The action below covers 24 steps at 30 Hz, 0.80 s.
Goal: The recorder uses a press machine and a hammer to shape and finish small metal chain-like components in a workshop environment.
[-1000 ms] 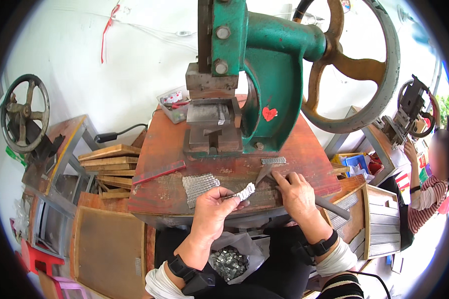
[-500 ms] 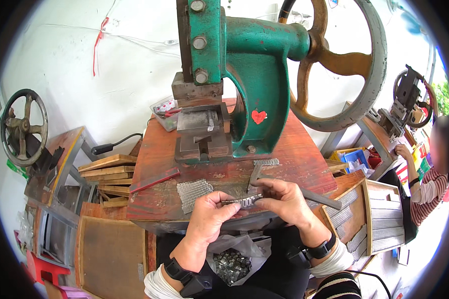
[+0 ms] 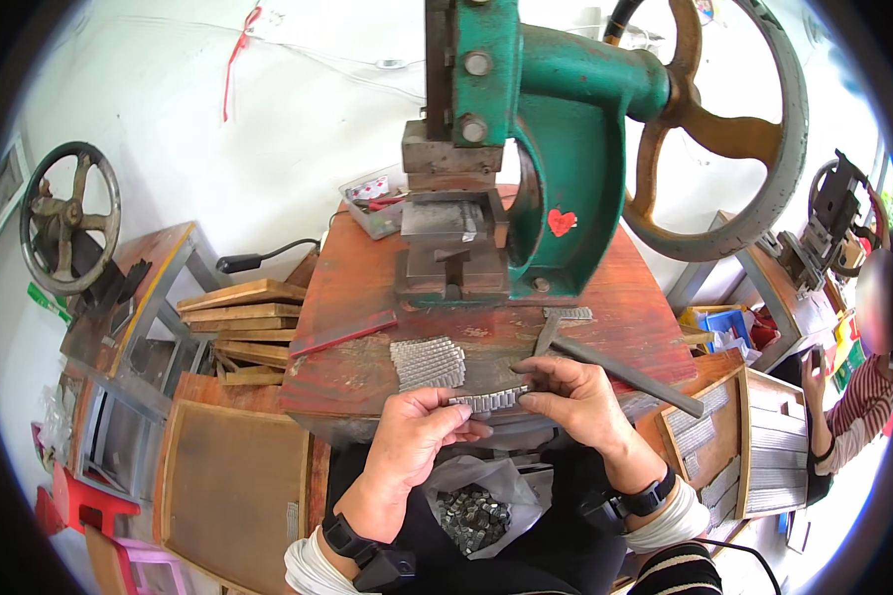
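A short strip of metal links (image 3: 492, 402), silvery and ridged, spans the gap between my two hands above the bench's near edge. My left hand (image 3: 419, 424) pinches its left end between thumb and fingers. At the other end, my right hand (image 3: 575, 399) grips it the same way. Just beyond my left hand, a flat patch of similar metal strips (image 3: 428, 364) lies on the bench. A hammer (image 3: 625, 375) rests beyond my right hand, its handle slanting toward the near right. Another small metal strip (image 3: 569, 313) lies behind the hammer's head.
The green hand press (image 3: 575, 169) with its large wheel (image 3: 794, 129) stands on the reddish wooden bench (image 3: 357, 372). A red bar (image 3: 343, 334) lies at left. In my lap is a plastic bag (image 3: 526, 488) of small metal pieces. Wooden trays (image 3: 233, 476) flank me; a person (image 3: 858, 397) sits far right.
The whole view has shifted, so the bench and press sit further right. The strip has turned slightly, showing more of its ridged face; both hands keep their hold on it.
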### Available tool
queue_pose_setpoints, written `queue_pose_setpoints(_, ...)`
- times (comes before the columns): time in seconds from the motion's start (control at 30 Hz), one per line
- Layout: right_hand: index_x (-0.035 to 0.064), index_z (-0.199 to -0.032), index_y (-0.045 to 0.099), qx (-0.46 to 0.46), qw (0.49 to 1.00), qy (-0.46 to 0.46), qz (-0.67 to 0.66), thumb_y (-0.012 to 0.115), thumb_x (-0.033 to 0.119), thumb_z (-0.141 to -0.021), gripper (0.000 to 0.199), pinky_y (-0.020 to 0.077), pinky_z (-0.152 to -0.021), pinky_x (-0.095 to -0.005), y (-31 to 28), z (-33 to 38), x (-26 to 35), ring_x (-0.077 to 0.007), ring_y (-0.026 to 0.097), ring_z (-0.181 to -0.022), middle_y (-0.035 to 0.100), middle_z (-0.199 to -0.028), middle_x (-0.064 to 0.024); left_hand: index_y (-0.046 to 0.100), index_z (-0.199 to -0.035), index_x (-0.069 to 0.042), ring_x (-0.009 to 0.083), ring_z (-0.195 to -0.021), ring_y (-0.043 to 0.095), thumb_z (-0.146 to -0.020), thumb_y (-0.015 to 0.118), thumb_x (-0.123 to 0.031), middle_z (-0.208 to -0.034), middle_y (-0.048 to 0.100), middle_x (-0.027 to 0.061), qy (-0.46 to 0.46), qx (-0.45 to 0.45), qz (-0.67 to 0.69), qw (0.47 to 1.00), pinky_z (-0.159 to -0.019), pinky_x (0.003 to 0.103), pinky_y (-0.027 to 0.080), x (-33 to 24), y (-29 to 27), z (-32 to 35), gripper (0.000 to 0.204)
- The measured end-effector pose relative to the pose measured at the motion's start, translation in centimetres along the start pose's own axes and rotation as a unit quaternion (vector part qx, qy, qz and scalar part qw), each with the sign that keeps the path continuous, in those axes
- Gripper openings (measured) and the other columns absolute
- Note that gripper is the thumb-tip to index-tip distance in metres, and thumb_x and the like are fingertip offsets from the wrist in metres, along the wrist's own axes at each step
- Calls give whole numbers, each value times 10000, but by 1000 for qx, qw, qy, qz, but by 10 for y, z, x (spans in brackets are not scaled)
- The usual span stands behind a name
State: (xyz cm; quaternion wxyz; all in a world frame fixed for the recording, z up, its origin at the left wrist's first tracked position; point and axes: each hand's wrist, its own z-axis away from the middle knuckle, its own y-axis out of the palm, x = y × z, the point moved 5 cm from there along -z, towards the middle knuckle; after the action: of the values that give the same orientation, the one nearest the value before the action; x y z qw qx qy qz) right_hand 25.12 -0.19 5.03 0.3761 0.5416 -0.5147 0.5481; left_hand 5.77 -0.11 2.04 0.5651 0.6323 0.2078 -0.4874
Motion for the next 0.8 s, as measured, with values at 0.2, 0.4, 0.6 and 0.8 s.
queue_pose_setpoints(0.2,-6,-1149,657,21,996,-24,83,711,-26,-805,349,501,-711,-252,26,-8,-5,-93,615,-808,669,-920,-39,668,-983,32,188,-748,694,-891,641,-50,-881,703,116,75,-104,-229,965,-688,308,552,6,-27,22,126)
queue_pose_setpoints(0.4,26,-1090,666,-10,938,-134,319,711,53,-750,344,514,-810,-436,47,-30,-13,-382,626,-926,673,-920,-195,635,-754,-54,320,-700,586,-675,776,-52,-713,621,85,381,-234,-594,669,-627,408,462,-21,-25,19,162)
queue_pose_setpoints(0.6,53,-1128,642,-56,927,-182,322,736,60,-725,414,512,-840,-447,53,-46,-12,-400,607,-985,605,-1046,-196,603,-1064,-45,337,-1001,547,-616,821,-100,-1040,603,123,354,-271,-631,635,-846,436,432,-23,-36,6,502)
queue_pose_setpoints(0.8,72,-1136,644,-25,920,-167,355,760,84,-715,436,511,-859,-432,54,-55,-19,-388,607,-997,586,-1104,-179,620,-1115,-63,330,-1046,533,-610,839,-133,-1087,593,115,355,-240,-586,688,-902,430,413,-28,-48,-3,556)
